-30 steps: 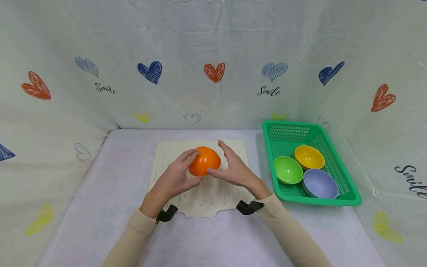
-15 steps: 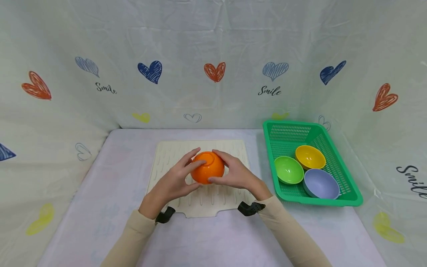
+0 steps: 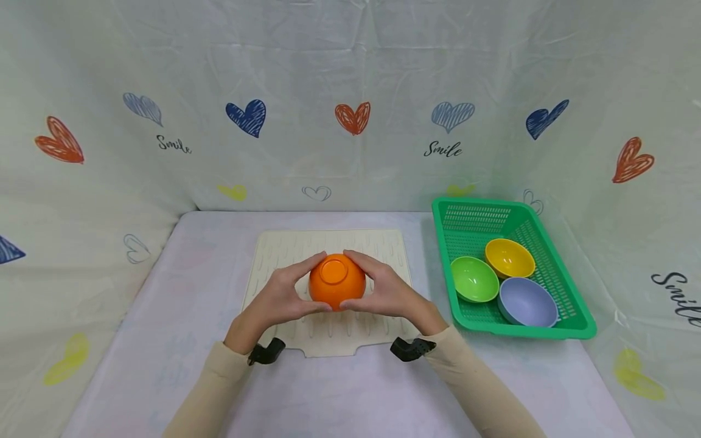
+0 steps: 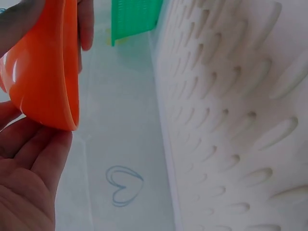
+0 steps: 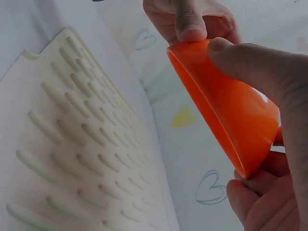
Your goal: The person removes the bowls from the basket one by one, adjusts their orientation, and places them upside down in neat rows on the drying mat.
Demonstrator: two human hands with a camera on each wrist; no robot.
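Note:
An orange bowl (image 3: 337, 286) is held upside down over a cream ridged draining mat (image 3: 323, 331), its round foot facing up. My left hand (image 3: 285, 295) grips its left side, thumb at the near rim. On the opposite side my right hand (image 3: 387, 291) grips it the same way, and the two thumbs almost meet. In the left wrist view the bowl (image 4: 45, 72) hangs clear of the ridged mat (image 4: 231, 120), fingertips at its rim. The right wrist view shows the bowl (image 5: 231, 101) with a thumb pressed on its outer wall and fingers under the far edge.
A green plastic basket (image 3: 580, 313) stands to the right of the mat. Inside it sit a light green bowl (image 3: 474, 280), a yellow bowl (image 3: 510, 258) and a lavender bowl (image 3: 528, 302). A white curtain printed with hearts (image 3: 350, 73) surrounds the table's back and sides.
The orange bowl has tipped so its foot turns up toward the head camera, and it has come slightly nearer. The right hand has closed onto its right side; the left fingers have shifted around it.

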